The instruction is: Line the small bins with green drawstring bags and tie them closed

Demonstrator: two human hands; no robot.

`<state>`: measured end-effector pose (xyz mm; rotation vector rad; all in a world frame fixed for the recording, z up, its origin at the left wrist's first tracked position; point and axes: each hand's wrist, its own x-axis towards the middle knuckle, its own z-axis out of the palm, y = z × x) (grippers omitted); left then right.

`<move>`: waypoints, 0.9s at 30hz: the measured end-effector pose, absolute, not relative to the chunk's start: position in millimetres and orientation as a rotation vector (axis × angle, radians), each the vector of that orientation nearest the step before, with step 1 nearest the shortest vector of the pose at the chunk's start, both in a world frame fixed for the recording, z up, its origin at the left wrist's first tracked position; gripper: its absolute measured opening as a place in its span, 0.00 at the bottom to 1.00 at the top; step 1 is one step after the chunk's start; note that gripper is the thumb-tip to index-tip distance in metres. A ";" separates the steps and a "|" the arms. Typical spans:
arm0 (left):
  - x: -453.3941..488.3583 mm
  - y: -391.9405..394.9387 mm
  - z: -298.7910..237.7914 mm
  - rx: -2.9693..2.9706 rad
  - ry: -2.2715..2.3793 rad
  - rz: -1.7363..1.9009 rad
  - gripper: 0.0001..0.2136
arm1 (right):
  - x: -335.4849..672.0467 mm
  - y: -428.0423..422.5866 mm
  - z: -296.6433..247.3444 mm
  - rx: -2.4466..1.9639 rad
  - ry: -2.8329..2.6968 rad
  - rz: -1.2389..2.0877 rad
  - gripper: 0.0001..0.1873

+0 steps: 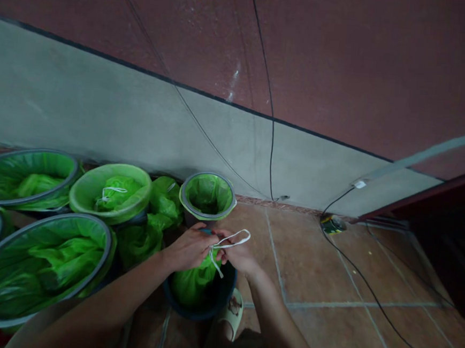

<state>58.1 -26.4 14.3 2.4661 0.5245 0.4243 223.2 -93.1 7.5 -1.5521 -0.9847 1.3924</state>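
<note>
My left hand (191, 249) and my right hand (239, 254) meet in front of me, fingers closed at the gathered neck of a green mesh bag (195, 282). A white drawstring (233, 242) comes out between them, with a loop to the right and an end hanging down. The fingertips partly hide one another, so the exact grip is unclear. Below the hands, the bag sits inside a dark round bin (230, 294). A small blue bit, too small to name, shows between the hands.
Several bins with green liners stand left, including a large grey-rimmed bin (110, 239) and a light-green bin (77, 205). A small lined bin (230, 208) stands by the wall. A slipper (233, 313) is beside the dark bin. A black cable (371, 297) crosses the tiles, right.
</note>
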 end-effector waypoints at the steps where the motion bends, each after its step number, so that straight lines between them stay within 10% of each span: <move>1: 57.9 -26.7 15.1 2.489 0.524 0.435 0.12 | 220.9 -93.0 7.4 -1.549 -0.958 1.418 0.16; 13: 57.4 -27.4 17.9 2.474 0.663 0.930 0.10 | 224.9 -93.6 28.0 -1.358 -0.852 1.629 0.24; 27: 64.5 -25.9 -3.9 1.924 1.079 0.533 0.05 | 235.8 -93.4 8.2 -2.171 -1.652 0.771 0.08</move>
